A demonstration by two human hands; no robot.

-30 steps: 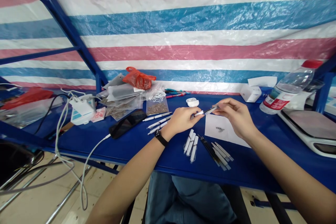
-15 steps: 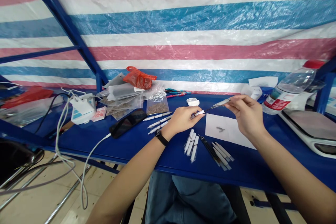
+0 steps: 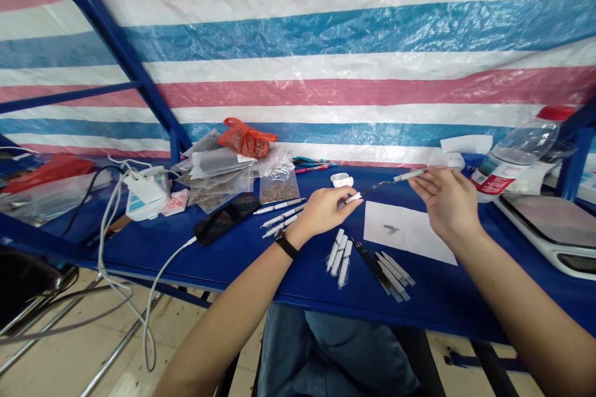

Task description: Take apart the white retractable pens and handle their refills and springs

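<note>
My left hand (image 3: 326,209) pinches a white pen barrel (image 3: 354,197), from which a thin dark refill (image 3: 370,189) sticks out to the right. In my right hand (image 3: 451,201), the fingertips close on a pale pen front section (image 3: 410,175), apart from the barrel and level with the refill's tip. Below the hands lie several white pen barrels (image 3: 339,255), black refills (image 3: 371,265) and pale front sections (image 3: 395,274). Small dark springs (image 3: 391,229) rest on a sheet of white paper (image 3: 419,236).
Assembled white pens (image 3: 279,216) lie by a black phone (image 3: 227,219) on a cable. Plastic bags (image 3: 218,180), a red bag (image 3: 246,138) and a small white case (image 3: 342,180) are behind. On the right stand a bottle (image 3: 512,161) and a scale (image 3: 549,223).
My right hand has moved to the right with the front section, widening the gap to the barrel and baring more of the refill. My left hand stays nearly still.
</note>
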